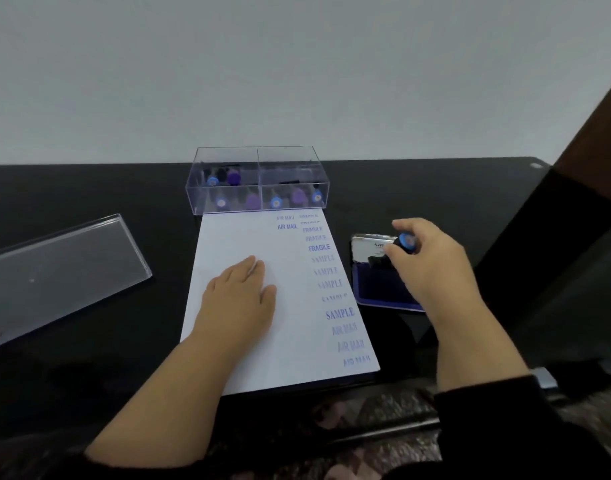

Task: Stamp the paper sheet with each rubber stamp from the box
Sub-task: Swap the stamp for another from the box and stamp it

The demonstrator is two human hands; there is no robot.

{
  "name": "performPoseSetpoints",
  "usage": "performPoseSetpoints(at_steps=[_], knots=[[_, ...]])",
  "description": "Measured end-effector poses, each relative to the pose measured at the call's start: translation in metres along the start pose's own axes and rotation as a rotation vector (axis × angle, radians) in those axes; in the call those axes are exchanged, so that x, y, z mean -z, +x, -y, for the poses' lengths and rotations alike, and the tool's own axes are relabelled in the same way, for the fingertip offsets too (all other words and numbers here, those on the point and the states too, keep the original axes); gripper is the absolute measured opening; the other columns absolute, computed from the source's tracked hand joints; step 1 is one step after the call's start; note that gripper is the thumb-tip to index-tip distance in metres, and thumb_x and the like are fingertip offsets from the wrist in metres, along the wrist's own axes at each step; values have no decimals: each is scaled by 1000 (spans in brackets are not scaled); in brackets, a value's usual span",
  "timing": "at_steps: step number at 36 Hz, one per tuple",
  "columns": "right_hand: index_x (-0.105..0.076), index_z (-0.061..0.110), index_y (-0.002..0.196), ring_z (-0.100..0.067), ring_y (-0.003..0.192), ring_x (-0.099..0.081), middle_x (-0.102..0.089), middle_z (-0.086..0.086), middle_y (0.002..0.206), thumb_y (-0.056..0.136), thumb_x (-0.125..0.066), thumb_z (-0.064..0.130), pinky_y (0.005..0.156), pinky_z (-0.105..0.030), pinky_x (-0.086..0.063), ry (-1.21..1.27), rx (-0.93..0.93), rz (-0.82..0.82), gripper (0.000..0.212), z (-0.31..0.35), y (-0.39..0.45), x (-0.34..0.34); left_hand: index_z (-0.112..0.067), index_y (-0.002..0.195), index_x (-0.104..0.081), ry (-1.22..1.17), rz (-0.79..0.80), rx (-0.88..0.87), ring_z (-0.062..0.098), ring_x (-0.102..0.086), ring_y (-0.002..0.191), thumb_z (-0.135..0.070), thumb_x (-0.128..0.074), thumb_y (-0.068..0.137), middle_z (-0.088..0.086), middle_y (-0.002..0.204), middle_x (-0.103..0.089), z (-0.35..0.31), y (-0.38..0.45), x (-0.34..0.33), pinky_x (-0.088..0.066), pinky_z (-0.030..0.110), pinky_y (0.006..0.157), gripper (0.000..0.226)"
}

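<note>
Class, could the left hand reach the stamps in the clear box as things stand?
Probably yes. The left hand rests flat on the paper sheet, holding nothing. The clear box stands just beyond the sheet's far edge with its lid off and lying to the left, so nothing blocks the way in.

single head cam, fwd & down over desk (89,341), close
</note>
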State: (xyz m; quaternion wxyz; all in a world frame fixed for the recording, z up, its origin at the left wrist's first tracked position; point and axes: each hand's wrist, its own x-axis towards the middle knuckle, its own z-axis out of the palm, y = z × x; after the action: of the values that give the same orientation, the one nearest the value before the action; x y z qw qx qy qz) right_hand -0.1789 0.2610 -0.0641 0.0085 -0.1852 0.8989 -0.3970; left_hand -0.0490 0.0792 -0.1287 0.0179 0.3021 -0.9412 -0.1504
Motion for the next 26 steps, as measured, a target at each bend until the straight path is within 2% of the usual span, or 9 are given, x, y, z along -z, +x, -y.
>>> performPoseSetpoints(at_steps=[3,5,11,15,21,26], knots=[[-49,27,114,-15,81,-58,-60,1,104,91,-59,24,55,-22,-42,-30,7,-21,26,-2,0,-9,-18,151,-17,-6,-16,0,18,-10,145,-36,-26,102,-4,159,-9,1,1,-1,-6,31,118,54],[-47,25,107,-16,80,-58,-61,0,101,91,-59,25,53,-22,-40,-75,13,-21,20,-2,0,-14,-18,152,-15,-8,-13,-1,18,-8,145,-36,-26,102,-4,159,-7,1,1,-2,-5,31,117,54],[-42,22,91,-18,82,-54,-61,-1,107,91,-59,25,61,-27,-40,-211,90,-30,17,-3,-2,-20,-18,152,-5,27,27,6,17,5,147,-38,-20,102,0,160,7,4,2,-5,2,32,117,56],[-42,21,90,-15,81,-51,-58,2,103,91,-59,25,63,-28,-44,-222,110,-63,18,-5,0,-22,-18,153,-3,28,36,5,16,6,147,-38,-19,102,0,159,9,3,2,-6,3,32,117,56],[-42,21,89,-14,75,-48,-51,7,94,92,-57,23,49,-17,-30,-228,113,-98,16,-12,-2,-29,-17,152,-2,44,50,10,16,7,146,-38,-18,102,1,159,10,3,3,-5,4,33,117,57],[-38,23,90,-17,72,-47,-48,7,94,92,-57,24,47,-24,-29,-274,124,-124,19,-13,-2,-33,-16,153,-2,47,54,17,16,7,146,-38,-18,102,0,159,10,3,4,-5,4,33,117,58]])
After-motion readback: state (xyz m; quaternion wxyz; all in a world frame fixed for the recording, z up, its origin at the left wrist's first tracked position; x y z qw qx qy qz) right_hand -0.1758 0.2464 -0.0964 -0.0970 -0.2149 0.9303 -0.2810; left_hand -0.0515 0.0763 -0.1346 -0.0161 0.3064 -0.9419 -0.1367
